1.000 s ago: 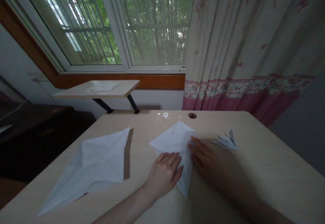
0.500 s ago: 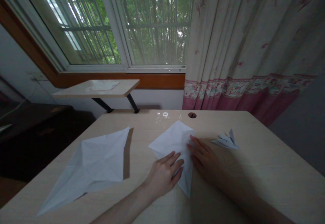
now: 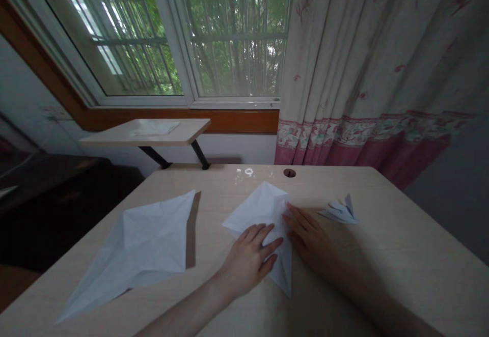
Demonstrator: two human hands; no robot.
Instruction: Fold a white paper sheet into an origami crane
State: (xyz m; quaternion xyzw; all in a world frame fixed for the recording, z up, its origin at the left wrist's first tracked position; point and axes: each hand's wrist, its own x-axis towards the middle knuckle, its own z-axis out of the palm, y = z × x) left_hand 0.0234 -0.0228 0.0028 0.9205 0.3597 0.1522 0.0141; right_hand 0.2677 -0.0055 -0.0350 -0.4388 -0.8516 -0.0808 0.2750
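A folded sheet of white paper (image 3: 260, 202) lies on the table in front of me, one point toward the window and a narrow point toward me. My left hand (image 3: 254, 255) rests on its lower middle, palm down with the fingers spread. Along the paper's right edge sits my right hand (image 3: 307, 232), fingers stretched out and the tips touching the edge. Part of the paper is hidden under the left hand. To the right of my right hand stands a small folded paper figure (image 3: 341, 211) with a raised point.
A larger creased white paper (image 3: 153, 243) lies on the left of the table (image 3: 405, 255). At the back left is a raised shelf (image 3: 114, 136) with a white sheet (image 3: 155, 127) on it. The table has a round cable hole (image 3: 289, 173). A curtain (image 3: 344, 72) hangs behind.
The folded paper has turned slightly, its near point shifting right and its far point left. My left hand's fingers have spread and moved a little to the right. The right hand has barely moved.
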